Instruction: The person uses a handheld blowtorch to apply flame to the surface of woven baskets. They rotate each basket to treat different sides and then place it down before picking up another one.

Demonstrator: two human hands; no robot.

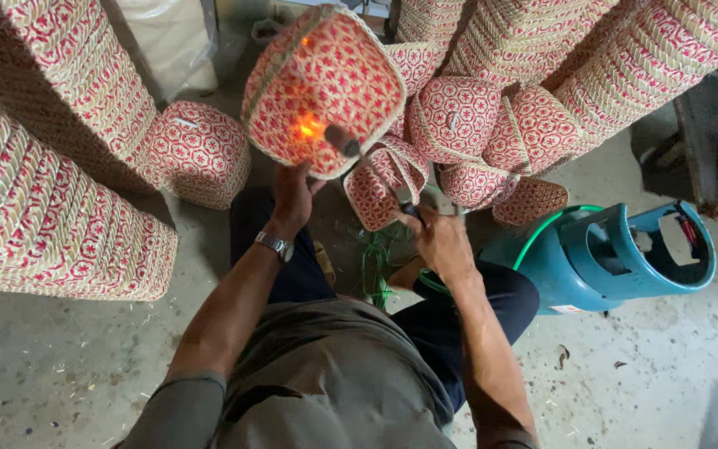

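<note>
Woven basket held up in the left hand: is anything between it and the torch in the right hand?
Nothing visible. The torch nozzle points straight at the woven basket, flame glowing on its surface.

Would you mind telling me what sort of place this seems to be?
Probably a small basket-making workshop. Tall stacks of red-and-cream woven baskets crowd a bare concrete floor, a teal gas cylinder lies nearby, and the right hand plays a torch on the basket the left hand holds.

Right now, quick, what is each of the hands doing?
Left hand: closed on the rim of a red-patterned woven basket, holding it up.
Right hand: closed on the handle of a gas torch that flames against the basket.
</note>
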